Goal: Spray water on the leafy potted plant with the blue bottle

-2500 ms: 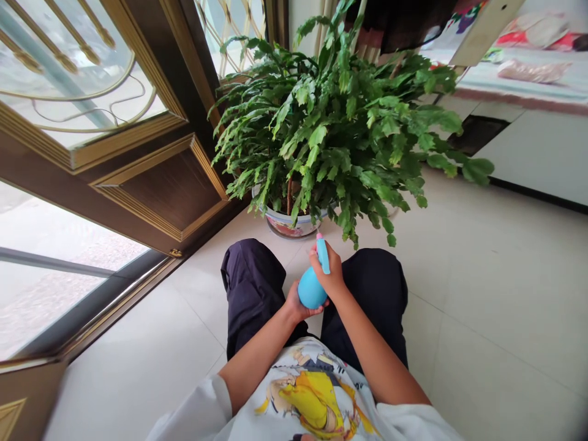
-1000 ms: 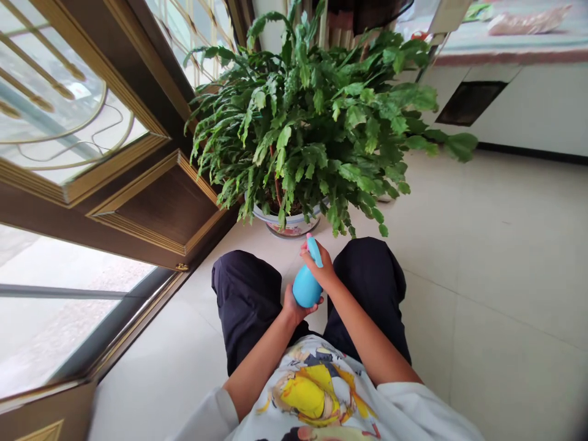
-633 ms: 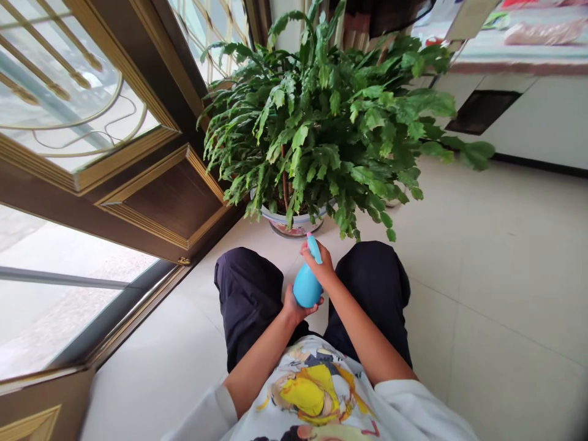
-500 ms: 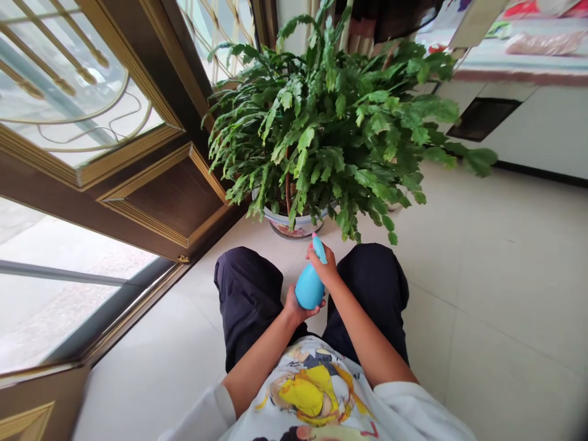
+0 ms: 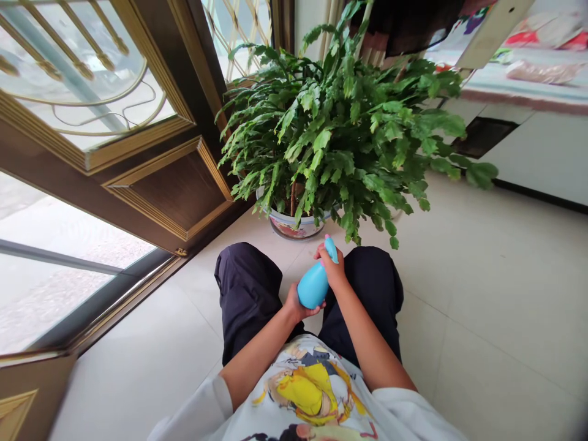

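Between my knees I hold a blue spray bottle (image 5: 313, 286) with a pink nozzle tip, tilted so its head points up and to the right. My left hand (image 5: 298, 306) cups the rounded bottom of the bottle, fingers curled beneath it. My right hand (image 5: 331, 264) is wrapped round the spray head and neck; some of its fingers are hidden behind. Just beyond the nozzle stands a large leafy green plant (image 5: 340, 135), its drooping flat stems spreading over a white patterned pot (image 5: 296, 228) on the floor.
A brown door with gold trim (image 5: 169, 190) stands at the left, beside a threshold (image 5: 133, 306) opening outside. White cabinets (image 5: 546, 147) with items on top are at the right. Pale floor tiles (image 5: 487, 294) lie around my dark trousers (image 5: 250, 294).
The spray bottle's head has swung to the right with my right hand, so the bottle leans more. My left hand stays under its base. The view has shifted slightly.
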Available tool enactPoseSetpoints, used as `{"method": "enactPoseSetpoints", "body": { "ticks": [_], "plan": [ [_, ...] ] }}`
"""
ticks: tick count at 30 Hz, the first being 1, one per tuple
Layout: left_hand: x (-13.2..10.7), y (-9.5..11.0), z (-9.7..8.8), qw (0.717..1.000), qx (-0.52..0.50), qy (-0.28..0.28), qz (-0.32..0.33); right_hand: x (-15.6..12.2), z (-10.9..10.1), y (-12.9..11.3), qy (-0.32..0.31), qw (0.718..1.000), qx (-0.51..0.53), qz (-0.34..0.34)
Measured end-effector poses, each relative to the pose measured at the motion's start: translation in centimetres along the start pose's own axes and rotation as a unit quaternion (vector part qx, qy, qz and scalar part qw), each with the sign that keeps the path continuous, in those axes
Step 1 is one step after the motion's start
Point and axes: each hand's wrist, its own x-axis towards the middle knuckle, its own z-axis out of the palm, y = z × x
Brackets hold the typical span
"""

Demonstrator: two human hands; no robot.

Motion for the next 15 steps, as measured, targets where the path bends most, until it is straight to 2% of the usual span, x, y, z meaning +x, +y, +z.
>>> {"method": "enactPoseSetpoints", "body": {
  "ticks": [3, 10, 15],
  "plan": [
    [0.2, -0.3, 0.1, 1.0, 0.004, 0.005, -0.01, 0.0, -0.5, 0.4, 0.013, 1.0, 0.017, 0.02],
    [1.8, -0.9, -0.4, 0.999, -0.002, 0.037, -0.028, -0.4, -1.3, 0.9, 0.017, 1.0, 0.017, 0.013],
    [1.6, -0.9, -0.3, 0.999, 0.001, 0.029, -0.018, -0.5, -1.2, 1.0, -0.04, 0.999, 0.015, 0.011]
  ]
}}
